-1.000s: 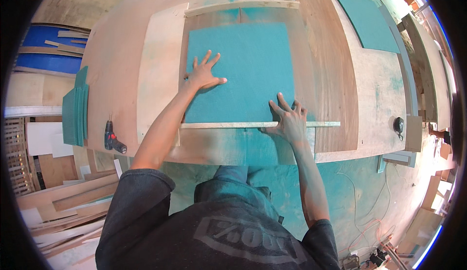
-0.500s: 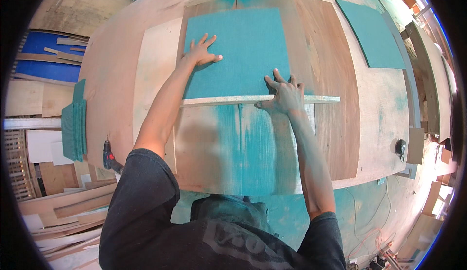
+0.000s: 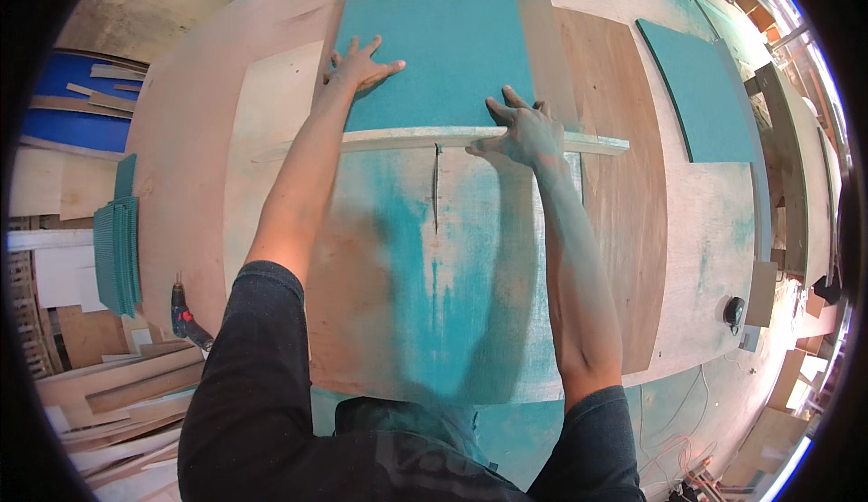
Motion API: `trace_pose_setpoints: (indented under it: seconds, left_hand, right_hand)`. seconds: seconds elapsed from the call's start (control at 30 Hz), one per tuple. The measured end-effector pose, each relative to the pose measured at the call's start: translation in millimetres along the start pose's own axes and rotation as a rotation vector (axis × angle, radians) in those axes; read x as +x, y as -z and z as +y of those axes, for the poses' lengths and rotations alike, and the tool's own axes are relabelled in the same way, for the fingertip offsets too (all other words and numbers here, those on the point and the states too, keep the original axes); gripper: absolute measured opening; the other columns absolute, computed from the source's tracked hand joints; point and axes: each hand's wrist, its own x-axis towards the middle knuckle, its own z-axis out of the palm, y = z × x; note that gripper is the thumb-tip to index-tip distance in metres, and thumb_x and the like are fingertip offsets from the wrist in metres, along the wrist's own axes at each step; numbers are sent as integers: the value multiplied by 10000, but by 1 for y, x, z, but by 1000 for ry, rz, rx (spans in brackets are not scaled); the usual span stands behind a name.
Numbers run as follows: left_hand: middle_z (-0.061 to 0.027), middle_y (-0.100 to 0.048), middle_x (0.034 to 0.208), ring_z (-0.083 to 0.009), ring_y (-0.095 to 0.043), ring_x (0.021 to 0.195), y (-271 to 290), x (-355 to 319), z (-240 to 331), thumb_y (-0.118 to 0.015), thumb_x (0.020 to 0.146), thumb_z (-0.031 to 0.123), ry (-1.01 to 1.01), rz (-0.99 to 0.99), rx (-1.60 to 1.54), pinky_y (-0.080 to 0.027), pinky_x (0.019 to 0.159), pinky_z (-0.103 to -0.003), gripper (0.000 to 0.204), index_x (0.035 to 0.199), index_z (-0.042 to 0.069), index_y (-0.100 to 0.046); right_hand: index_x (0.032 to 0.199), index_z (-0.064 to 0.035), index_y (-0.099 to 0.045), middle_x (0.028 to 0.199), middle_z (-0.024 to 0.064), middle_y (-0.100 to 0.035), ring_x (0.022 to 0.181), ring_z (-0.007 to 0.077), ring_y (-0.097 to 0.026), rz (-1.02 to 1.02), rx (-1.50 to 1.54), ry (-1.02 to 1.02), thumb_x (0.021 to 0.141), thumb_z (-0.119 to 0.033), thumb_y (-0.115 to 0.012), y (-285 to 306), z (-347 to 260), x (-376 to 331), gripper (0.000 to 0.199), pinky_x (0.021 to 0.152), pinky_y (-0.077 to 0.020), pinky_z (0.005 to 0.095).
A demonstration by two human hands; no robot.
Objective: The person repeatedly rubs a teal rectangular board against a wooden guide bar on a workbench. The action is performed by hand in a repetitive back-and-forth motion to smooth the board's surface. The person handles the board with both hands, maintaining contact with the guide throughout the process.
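Observation:
A flat teal panel [image 3: 434,59] lies on a wooden board in front of me. My left hand [image 3: 359,66] rests at the panel's left edge, its fingers spread and the thumb stretched over the teal face. Along the panel's near edge runs a pale wooden strip [image 3: 407,138]. Over the right part of that strip lies my right hand [image 3: 526,131], with its fingers apart toward the panel's near right corner and its thumb on the strip's near side. Neither hand is wrapped round anything. The strip continues under my right hand and left forearm.
A brown board [image 3: 624,194] lies to the right, with another teal panel [image 3: 696,95] beyond it. Left of the worktable are a stack of teal pieces [image 3: 116,258] and a power drill [image 3: 185,317]. A black tape measure [image 3: 734,312] sits near the right edge.
Both hands have moved away from me, and the teal panel and wooden strip have slid forward with them past the brown board. My view has also shifted a little.

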Motion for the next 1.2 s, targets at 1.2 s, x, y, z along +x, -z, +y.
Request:
trace_pose_setpoints:
  seconds: [1.2]
  left_hand:
    - [-44,28,1790,-482,14,1607,-97,-572,-27,-599,882,804,36,-59,-121,-208,1135,-840,1038,1702,342,-162]
  right_hand:
    - [1501,-336,-591,1674,-45,-413,1331,465,-491,76,-55,152,627,-692,-865,-128,-11,-524,983,1102,-487,547]
